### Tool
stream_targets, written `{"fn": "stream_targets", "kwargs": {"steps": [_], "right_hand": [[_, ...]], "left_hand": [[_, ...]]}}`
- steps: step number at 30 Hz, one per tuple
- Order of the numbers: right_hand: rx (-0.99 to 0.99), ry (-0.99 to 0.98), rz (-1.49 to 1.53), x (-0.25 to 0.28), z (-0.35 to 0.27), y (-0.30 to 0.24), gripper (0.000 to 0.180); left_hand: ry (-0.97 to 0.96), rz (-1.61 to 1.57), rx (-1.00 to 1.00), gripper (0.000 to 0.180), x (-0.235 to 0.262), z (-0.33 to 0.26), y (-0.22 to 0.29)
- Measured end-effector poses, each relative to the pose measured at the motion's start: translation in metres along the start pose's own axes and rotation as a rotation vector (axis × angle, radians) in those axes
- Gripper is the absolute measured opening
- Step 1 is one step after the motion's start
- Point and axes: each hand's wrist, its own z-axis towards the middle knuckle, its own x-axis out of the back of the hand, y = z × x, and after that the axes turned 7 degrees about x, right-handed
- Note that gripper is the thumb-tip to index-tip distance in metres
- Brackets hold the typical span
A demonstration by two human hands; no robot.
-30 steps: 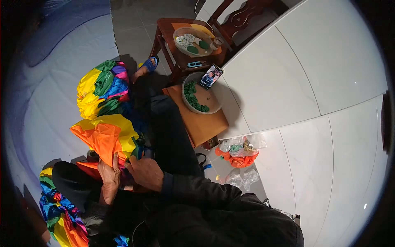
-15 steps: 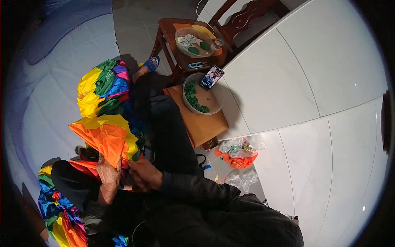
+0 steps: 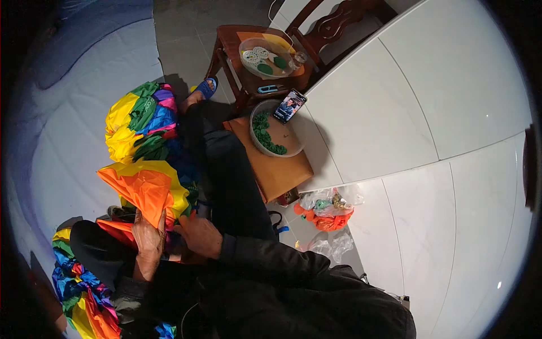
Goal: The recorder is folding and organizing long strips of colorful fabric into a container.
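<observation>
A sheet of thin orange, yellow and green fabric [image 3: 148, 190] is bunched over my lap. My left hand [image 3: 148, 236] is closed around its lower orange part, with the thumb pointing up along the cloth. Just to the right, my right hand [image 3: 202, 238] is closed with its fingertips at the fabric's green and orange edge. Whatever small thing may be between those fingertips is hidden. More of the same cloth spreads under and behind both hands across my legs.
A rainbow-coloured fabric heap [image 3: 135, 124] lies ahead; another [image 3: 84, 282] lies at lower left. A clear tub [image 3: 291, 148] with green pieces sits on a brown box [image 3: 285, 175], a phone [image 3: 290, 106] leaning there. A wooden chair [image 3: 226, 35] holds another tub [image 3: 246, 62]. Plastic bags [image 3: 333, 221] lie right.
The upper part of the fabric has shifted slightly down. My right hand has turned a little at the cloth's edge, while my left hand keeps its hold in nearly the same place.
</observation>
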Motion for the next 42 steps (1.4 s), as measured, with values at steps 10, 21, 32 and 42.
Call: {"fn": "stream_targets", "kwargs": {"steps": [10,21,32,42], "right_hand": [[-0.321,0.016,0.633,-0.011,0.002,0.009,0.028],[-0.046,0.17,0.12,-0.045,-0.007,0.029,0.025],[-0.099,0.016,-0.049,-0.026,-0.001,0.005,0.023],[-0.059,0.227,0.138,-0.047,0.003,0.02,0.026]], "left_hand": [[-0.009,0.145,-0.078,0.05,-0.004,0.0,-0.005],[-0.047,0.079,0.047,0.048,0.002,0.003,0.007],[-0.132,0.045,0.211,0.052,0.023,0.01,0.033],[0.076,0.152,-0.082,0.055,-0.017,-0.005,-0.014]]}}
